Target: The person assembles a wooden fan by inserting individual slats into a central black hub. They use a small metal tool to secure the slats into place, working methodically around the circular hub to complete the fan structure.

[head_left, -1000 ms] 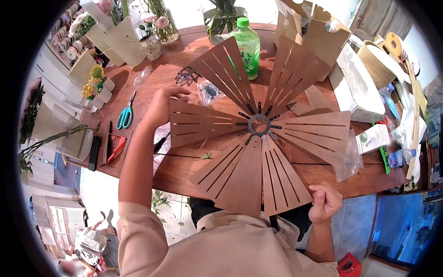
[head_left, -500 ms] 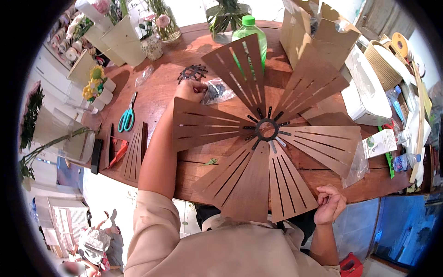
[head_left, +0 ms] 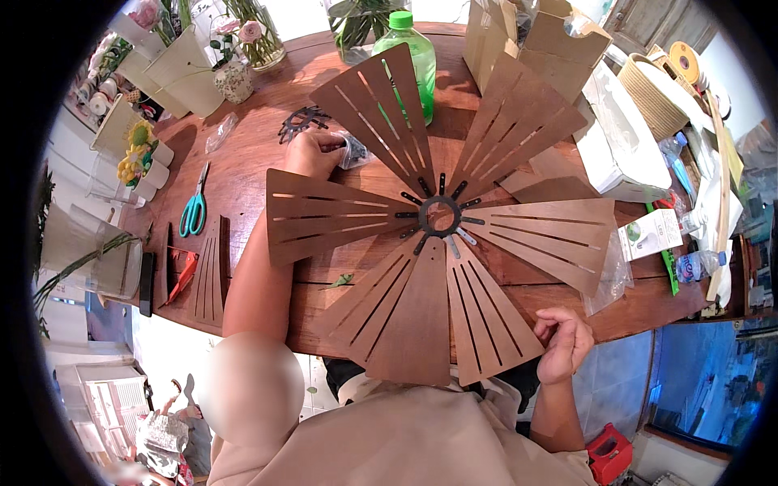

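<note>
Several brown, slotted, fan-shaped panels (head_left: 348,217) spread like petals around a black ring (head_left: 438,216) with short slotted arms. Beyond the left-hand panel, my left hand (head_left: 314,152) pinches the edge of a small clear plastic bag (head_left: 355,152) holding dark small parts; its fingertips are partly hidden. A second black ring with arms (head_left: 304,121) lies just past that hand. My right hand (head_left: 565,344) is at the table's near edge, beside the corner of the lower right panel. Its fingers are curled together, and whatever they may hold is hidden.
Teal-handled scissors (head_left: 194,212), a red tool (head_left: 183,275) and more slotted panels (head_left: 209,271) lie left. A green bottle (head_left: 417,69) and cardboard box (head_left: 559,53) stand behind the panels. To the right are a white bin (head_left: 620,134), a small white box (head_left: 651,235) and a water bottle (head_left: 698,266).
The whole view has shifted, so everything sits further left and slightly higher. My left hand stays at the plastic bag, which shows less beyond the fingers. My right hand remains by the panel corner.
</note>
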